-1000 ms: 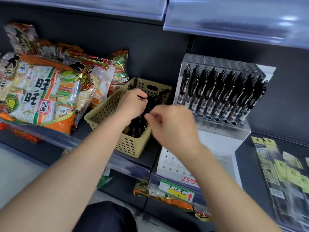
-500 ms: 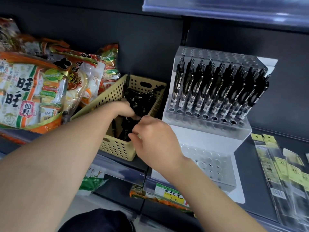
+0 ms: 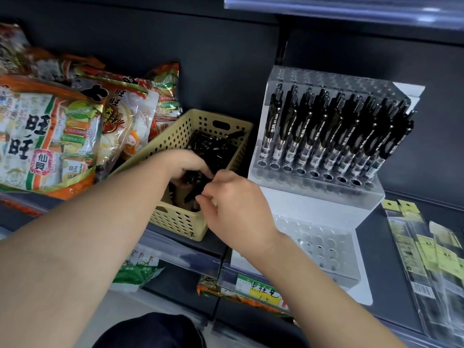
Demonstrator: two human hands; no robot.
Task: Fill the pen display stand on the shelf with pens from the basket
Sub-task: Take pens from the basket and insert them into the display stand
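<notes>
A beige perforated basket (image 3: 175, 222) on the shelf holds a heap of black pens (image 3: 213, 149). Both hands reach into its near end. My left hand (image 3: 183, 163) curls its fingers round a bunch of black pens. My right hand (image 3: 236, 204) pinches at pens beside it with curled fingers; its fingertips hide what they hold. To the right stands the clear stepped pen display stand (image 3: 313, 192). Its upper tier carries several upright black pens (image 3: 334, 131), with a row of open holes in front. Its lower tier (image 3: 319, 247) shows only bare holes.
Large snack bags (image 3: 50, 131) lie left of the basket. Flat packets in clear sleeves (image 3: 426, 259) lie on the shelf at the right. A shelf edge (image 3: 351, 8) overhangs above. A yellow price label (image 3: 263, 291) sits on the front rail.
Both hands have dropped from above the basket down into its near end, among the pens. The view has tilted down and shifted a little.
</notes>
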